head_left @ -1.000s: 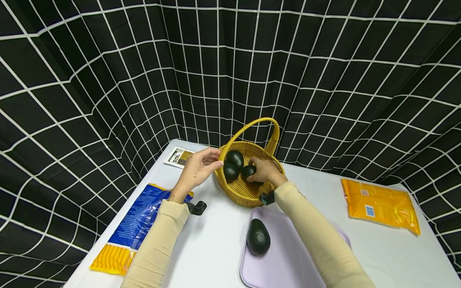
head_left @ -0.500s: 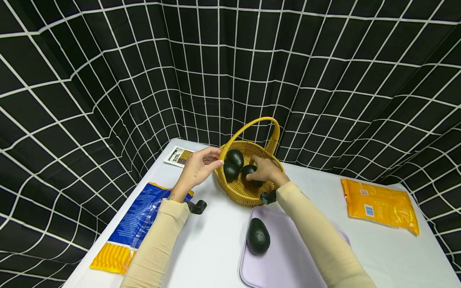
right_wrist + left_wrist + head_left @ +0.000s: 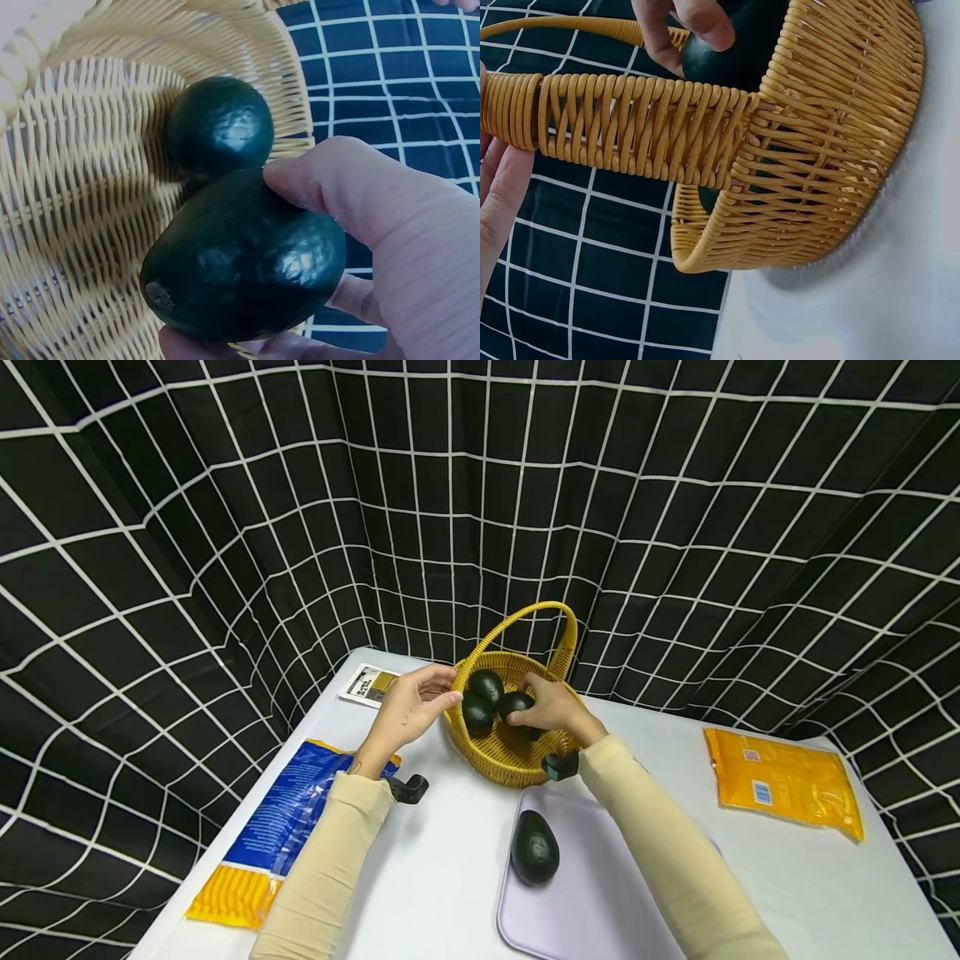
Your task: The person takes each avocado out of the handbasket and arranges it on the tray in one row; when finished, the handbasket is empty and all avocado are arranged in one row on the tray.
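Note:
A yellow woven basket [image 3: 491,768] with a tall arched handle stands on the table, with two dark green avocados [image 3: 486,687] at its left side. My left hand [image 3: 408,710] grips the left side of the basket handle [image 3: 637,124] between thumb and fingers. Inside the basket, my right hand [image 3: 551,706] holds another avocado [image 3: 244,259], thumb on one side and fingers on the other. Behind it in the right wrist view sits a second avocado [image 3: 221,127]. One more avocado [image 3: 535,847] lies on the lilac tray [image 3: 592,877] in front of the basket.
A blue and yellow bag [image 3: 288,814] lies at the left, partly under the left forearm. Behind the left hand is a small white and brown packet [image 3: 367,685]. An orange packet [image 3: 783,781] lies at the right. Black gridded cloth [image 3: 480,510] hangs behind the table.
My right hand has taken a fuller grip on its avocado and shifted it slightly left and up within the basket. The left hand stays on the handle.

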### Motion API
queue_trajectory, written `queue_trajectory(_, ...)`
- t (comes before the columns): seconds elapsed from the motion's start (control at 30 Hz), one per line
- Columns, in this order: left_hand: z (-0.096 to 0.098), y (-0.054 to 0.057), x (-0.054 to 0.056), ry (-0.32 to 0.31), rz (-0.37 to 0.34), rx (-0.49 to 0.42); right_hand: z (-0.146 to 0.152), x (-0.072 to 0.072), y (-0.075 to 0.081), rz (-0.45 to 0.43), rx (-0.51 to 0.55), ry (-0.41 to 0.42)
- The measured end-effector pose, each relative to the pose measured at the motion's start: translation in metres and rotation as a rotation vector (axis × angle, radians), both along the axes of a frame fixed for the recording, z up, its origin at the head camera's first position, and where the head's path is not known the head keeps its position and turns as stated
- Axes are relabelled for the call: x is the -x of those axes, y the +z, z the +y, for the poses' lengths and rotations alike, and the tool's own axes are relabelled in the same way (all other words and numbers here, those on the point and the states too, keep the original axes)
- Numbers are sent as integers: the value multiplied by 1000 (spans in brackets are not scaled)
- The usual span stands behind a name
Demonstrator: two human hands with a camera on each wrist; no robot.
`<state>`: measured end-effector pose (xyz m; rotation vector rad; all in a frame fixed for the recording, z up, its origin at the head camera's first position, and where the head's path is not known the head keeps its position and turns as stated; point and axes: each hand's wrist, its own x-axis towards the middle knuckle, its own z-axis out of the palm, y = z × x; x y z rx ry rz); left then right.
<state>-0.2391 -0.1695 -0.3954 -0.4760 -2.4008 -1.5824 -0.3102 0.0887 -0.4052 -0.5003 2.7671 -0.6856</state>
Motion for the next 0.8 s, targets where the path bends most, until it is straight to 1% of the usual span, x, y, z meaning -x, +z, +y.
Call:
queue_trajectory(0.3, 1, -1, -1, 5, 14, 15, 2, -7, 3, 0, 39, -30)
queue_trajectory(0.53, 2, 0, -2, -5, 10, -1, 4, -10, 1, 32, 50, -23)
queue_trajectory(0.8, 1, 0, -1, -5, 5, -12, 7, -14, 1, 41, 76, -18)
